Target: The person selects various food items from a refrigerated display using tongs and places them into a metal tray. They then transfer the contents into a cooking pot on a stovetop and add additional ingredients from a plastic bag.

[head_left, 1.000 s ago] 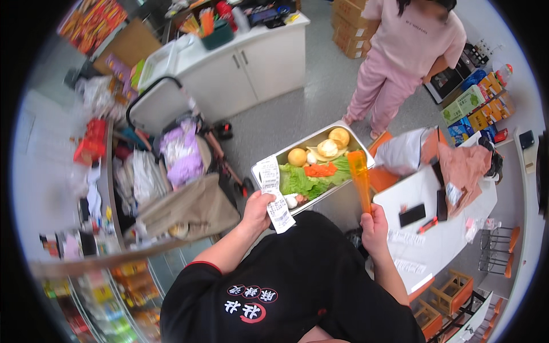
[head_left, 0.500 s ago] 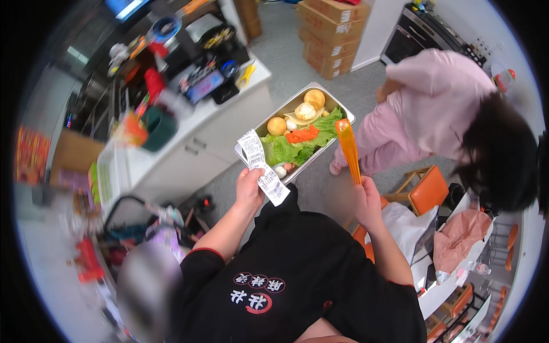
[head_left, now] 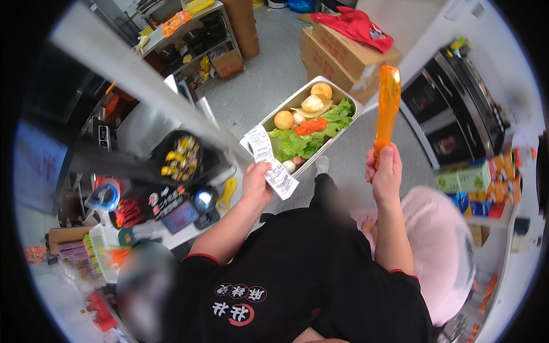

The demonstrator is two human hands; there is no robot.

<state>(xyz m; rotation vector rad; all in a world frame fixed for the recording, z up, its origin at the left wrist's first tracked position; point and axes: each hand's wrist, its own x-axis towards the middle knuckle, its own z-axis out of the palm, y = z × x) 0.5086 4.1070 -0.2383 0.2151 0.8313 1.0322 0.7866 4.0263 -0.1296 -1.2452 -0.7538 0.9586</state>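
My left hand [head_left: 257,184] is closed on a long white paper receipt [head_left: 278,177] and the near left corner of a steel food pan [head_left: 333,144], pressing the paper against its rim. In the pan lie leafy lettuce [head_left: 290,144], orange slices [head_left: 310,126], several round golden pieces [head_left: 283,120] and small white balls [head_left: 289,167] near my fingers. My right hand [head_left: 385,171] is wrapped round the lower end of what look like orange see-through plastic tongs [head_left: 389,103], held upright to the right of the pan.
At left, a counter bears a black pot of food [head_left: 182,157], a phone-like screen [head_left: 180,217] and yellow scissors [head_left: 227,194]. Cardboard boxes [head_left: 331,57] with a red cloth [head_left: 357,28] stand ahead. A black oven-like appliance [head_left: 446,114] is at right. A person in pink [head_left: 437,251] is close on my right.
I have moved forward, with the boxes and counter's far end now closer. The person in pink has passed from ahead to my right side. My right hand has risen with the tongs.
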